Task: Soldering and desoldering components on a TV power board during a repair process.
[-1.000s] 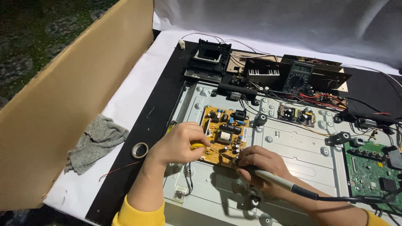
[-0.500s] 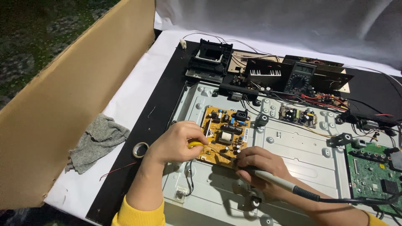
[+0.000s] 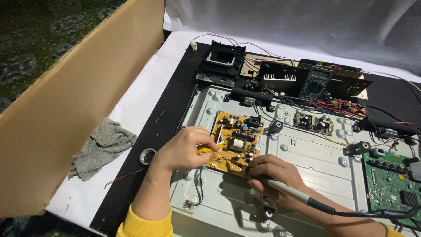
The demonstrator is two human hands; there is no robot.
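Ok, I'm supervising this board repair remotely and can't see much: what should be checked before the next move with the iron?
1. Right hand grips the soldering iron by its handle: ok.
2. Tip set on the yellow circuit board: cannot tell, fingers hide it.
3. Left hand holds a yellow item at the board's edge: ok.
4. Iron cable free of snags: cannot tell.
5. Grey cloth away from the iron: ok.
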